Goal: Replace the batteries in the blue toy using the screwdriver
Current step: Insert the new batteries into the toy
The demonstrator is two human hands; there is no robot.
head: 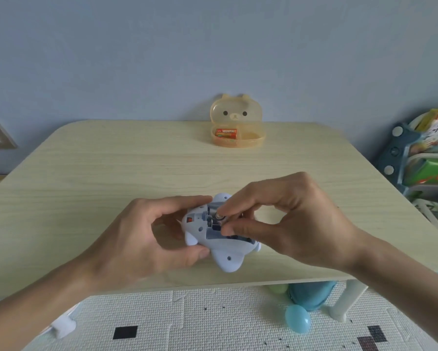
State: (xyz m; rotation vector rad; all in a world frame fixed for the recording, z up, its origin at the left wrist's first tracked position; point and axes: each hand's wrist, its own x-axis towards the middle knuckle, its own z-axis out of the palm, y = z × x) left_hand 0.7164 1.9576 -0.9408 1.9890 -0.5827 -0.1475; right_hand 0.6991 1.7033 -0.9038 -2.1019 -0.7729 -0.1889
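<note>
The blue toy (225, 257) lies belly-up near the front edge of the table, its battery compartment uncovered. My left hand (147, 234) grips the toy's left side between thumb and fingers. My right hand (283, 219) pinches a battery (219, 216) between thumb and forefinger, with one end raised out of the compartment. An orange battery (226, 133) lies in the open bear-faced yellow box (250, 143) at the table's far edge. No screwdriver is in view.
The light wooden table (111, 178) has a white leg at the front right. Under it on the foam mat (212, 323) lie a light blue egg-shaped ball (298, 318) and a teal toy (311, 295). A rack of books (425, 158) stands at the right.
</note>
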